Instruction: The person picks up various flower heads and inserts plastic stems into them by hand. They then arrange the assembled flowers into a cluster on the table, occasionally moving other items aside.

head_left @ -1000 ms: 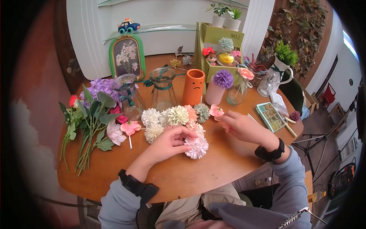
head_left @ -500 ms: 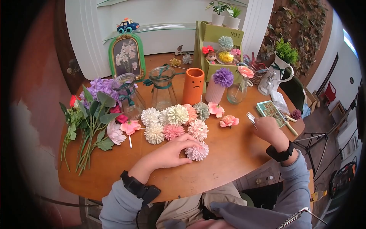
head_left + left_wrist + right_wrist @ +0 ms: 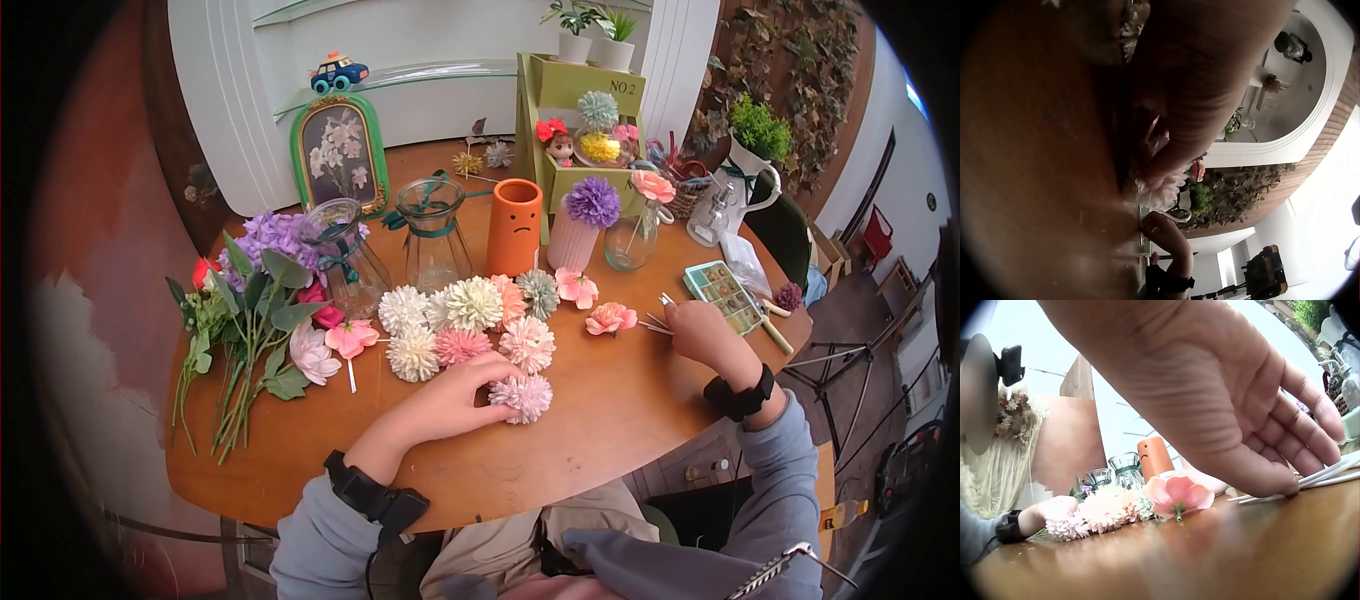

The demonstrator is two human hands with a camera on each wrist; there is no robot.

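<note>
My left hand (image 3: 445, 402) lies low over the table, its thumb and fingers curved round a pale pink pompom flower head (image 3: 528, 399) at the front of the flower group. In the left wrist view the petals (image 3: 1163, 190) show at the fingertips; the palm side is dark. Over at the right, my right hand (image 3: 703, 335) has its thumb and bent fingers on thin white sticks (image 3: 1329, 476). The sticks' ends poke out on the hand's left side in the head view. A loose peach flower head (image 3: 610, 318) sits to the left of that hand.
Several pompom flower heads (image 3: 470, 304) are grouped mid-table. Behind stand glass vases (image 3: 432, 250), an orange cup (image 3: 515, 228) and a pink vase (image 3: 573, 240). Stemmed flowers (image 3: 250, 345) lie left; a compartment box (image 3: 722, 297) and pliers (image 3: 776, 333) lie right.
My right hand has moved from near the peach flower heads to the white sticks at the right, leaving one peach flower on the table. The left hand has settled lower round the pale pink flower.
</note>
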